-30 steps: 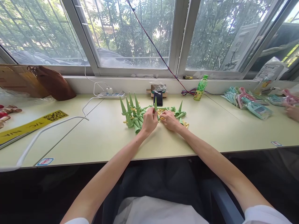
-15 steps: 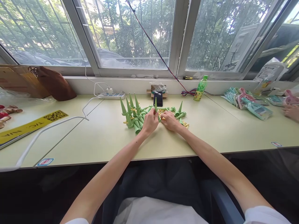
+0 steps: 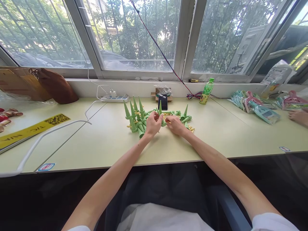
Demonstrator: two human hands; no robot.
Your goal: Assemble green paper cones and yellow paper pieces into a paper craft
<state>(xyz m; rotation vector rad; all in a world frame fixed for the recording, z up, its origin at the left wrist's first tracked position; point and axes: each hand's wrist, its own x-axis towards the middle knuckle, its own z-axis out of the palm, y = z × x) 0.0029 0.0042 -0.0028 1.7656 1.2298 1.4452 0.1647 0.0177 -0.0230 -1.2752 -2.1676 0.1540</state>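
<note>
My left hand (image 3: 153, 124) is curled around a light green pointed cone piece (image 3: 160, 107), its tip rising past the thumb. Just to the right, my right hand (image 3: 175, 124) has its fingertips pinched together by the cone's lower end; what lies in them is too small to make out. Left of my hands, several joined green cones (image 3: 133, 111) stand upright with yellow pegs, and green tubes (image 3: 141, 132) lie before them. Behind and beside my right hand are more green pieces (image 3: 185, 110) and loose yellow pegs (image 3: 191, 128).
A phone (image 3: 163, 102) leans on a small box behind the pieces. Back right stands a green-capped bottle (image 3: 207, 91). Bagged pastel tools (image 3: 263, 110) lie further right, near another person's hand (image 3: 299, 116). A white cable (image 3: 55, 130) and power strip (image 3: 115, 98) are on the left.
My left hand's fingers have loosened and shifted slightly left, and the cone tip sits a little lower. My right hand stays almost in place. The other person's hand at far right moved slightly.
</note>
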